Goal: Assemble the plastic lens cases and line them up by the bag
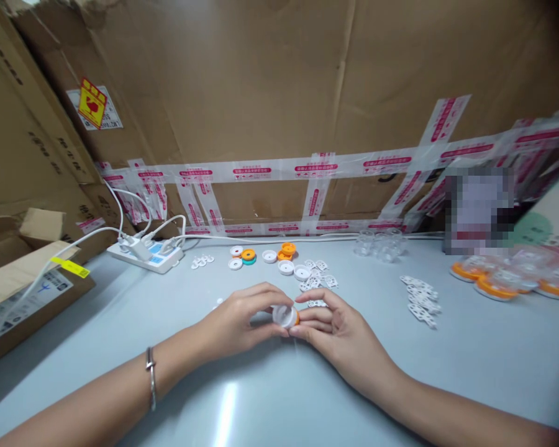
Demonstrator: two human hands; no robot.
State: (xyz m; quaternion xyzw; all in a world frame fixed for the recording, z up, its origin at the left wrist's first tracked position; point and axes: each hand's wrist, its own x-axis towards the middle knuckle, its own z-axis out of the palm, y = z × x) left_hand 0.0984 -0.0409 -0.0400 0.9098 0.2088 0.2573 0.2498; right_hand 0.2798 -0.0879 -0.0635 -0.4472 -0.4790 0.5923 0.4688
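Observation:
Near the middle of the table, both hands hold one small round plastic part, white on the side toward my left and orange at its right edge. My left hand grips its white side between thumb and fingers. From the right, my right hand closes thumb and fingertips on the orange edge. Just beyond the hands lie white rings, stacked orange rings and an orange ring over a teal one. Flat white cut-out pieces are beside my right fingers, partly hidden by them.
A power strip with white cables stands at the back left, beside an open carton. Small white pieces, clear domes, more cut-out pieces and orange-based clear domes lie around. A big taped carton walls the back.

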